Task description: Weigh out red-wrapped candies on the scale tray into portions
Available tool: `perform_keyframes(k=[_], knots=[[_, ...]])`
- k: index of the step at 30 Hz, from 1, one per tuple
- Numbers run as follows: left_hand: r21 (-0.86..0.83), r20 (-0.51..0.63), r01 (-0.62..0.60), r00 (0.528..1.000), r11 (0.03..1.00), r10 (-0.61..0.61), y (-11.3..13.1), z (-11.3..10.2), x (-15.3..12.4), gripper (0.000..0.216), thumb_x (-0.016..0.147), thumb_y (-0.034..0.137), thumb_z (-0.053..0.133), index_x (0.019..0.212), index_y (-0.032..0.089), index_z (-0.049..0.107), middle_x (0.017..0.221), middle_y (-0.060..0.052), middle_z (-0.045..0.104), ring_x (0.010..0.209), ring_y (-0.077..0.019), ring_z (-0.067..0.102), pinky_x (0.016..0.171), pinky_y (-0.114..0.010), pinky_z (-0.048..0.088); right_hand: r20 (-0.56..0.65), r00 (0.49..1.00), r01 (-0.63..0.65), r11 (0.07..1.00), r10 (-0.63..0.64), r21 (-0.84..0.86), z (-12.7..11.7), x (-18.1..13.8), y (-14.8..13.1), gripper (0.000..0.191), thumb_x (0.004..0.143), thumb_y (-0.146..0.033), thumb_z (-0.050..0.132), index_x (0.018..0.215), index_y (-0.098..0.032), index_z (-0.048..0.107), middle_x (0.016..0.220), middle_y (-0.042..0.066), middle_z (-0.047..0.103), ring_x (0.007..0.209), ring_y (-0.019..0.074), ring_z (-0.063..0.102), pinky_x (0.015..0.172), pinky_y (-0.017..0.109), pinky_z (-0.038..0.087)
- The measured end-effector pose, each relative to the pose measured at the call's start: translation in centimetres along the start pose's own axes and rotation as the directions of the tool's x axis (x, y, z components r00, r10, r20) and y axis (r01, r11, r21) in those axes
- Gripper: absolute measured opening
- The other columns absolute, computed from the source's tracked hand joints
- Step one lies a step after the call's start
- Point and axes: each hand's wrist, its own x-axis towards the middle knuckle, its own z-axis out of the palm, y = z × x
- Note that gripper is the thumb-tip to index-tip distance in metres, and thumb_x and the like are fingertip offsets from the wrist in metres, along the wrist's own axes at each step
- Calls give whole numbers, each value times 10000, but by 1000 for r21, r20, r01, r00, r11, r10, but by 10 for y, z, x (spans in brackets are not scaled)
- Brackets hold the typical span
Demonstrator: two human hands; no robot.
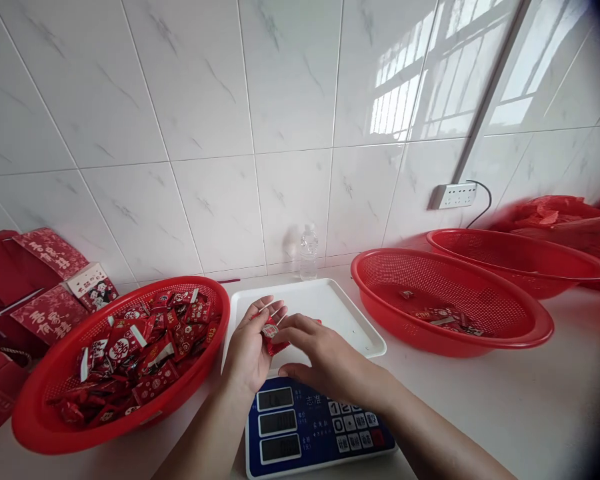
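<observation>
Both my hands hover over the white tray (340, 308) of a blue electronic scale (310, 427). My left hand (250, 347) cups a few small red candy packets (271, 333), fingers curled round them. My right hand (320, 353) reaches in from the right, fingertips pinching at the same packets. To the left stands a red mesh basket (45, 413) heaped with several red wrapped candies (140, 353). A second red basket (510, 333) at the right holds only a few packets (445, 319).
A third red basket (530, 257) and red plastic bags (560, 213) sit at the far right. A clear water bottle (309, 252) stands by the tiled wall. A power strip (453, 195) is on the wall. Red gift boxes (40, 293) are stacked at the left.
</observation>
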Motion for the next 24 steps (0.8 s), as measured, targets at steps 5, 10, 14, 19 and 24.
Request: perform_keyframes(k=[5, 10, 14, 19, 24], knots=[[-41, 53, 31, 998, 999, -29, -2, -2, 5, 141, 877, 94, 466, 956, 147, 569, 960, -101, 643, 873, -136, 632, 680, -205, 498, -171, 985, 24, 998, -35, -66, 16, 3, 4, 165, 860, -97, 482, 902, -188, 613, 905, 64, 659, 827, 184, 612, 707, 332, 498], [152, 146, -92, 987, 984, 69, -6, -3, 3, 156, 859, 291, 553, 955, 173, 586, 1024, -70, 598, 890, -139, 591, 815, -293, 498, -265, 915, -227, 930, 305, 288, 7, 6, 18, 115, 864, -170, 479, 837, -208, 583, 819, 16, 682, 733, 141, 621, 663, 286, 492], [524, 251, -256, 958, 812, 140, -4, -8, 1, 230, 779, 219, 611, 1005, 209, 572, 1096, -60, 560, 950, -178, 575, 805, -336, 514, -177, 856, -375, 819, 486, 434, 1, 9, 30, 78, 832, -225, 497, 809, -193, 564, 729, 9, 661, 643, 139, 596, 577, 274, 479], [782, 363, -419, 908, 462, 209, -6, -15, 7, 160, 794, 121, 489, 913, 215, 542, 999, -40, 567, 779, -155, 592, 660, -304, 530, -136, 868, -434, 862, 478, 263, -4, 6, 37, 182, 838, -213, 485, 1002, -199, 562, 826, 24, 665, 680, 144, 599, 628, 293, 485], [887, 455, -460, 861, -34, 226, -7, -23, 15, 177, 821, 88, 448, 846, 191, 590, 1003, -68, 585, 931, -207, 585, 824, -358, 480, -38, 933, -358, 918, 357, -170, -13, -2, 38, 240, 858, -165, 463, 997, -199, 655, 1058, 86, 655, 944, 210, 592, 790, 350, 466]])
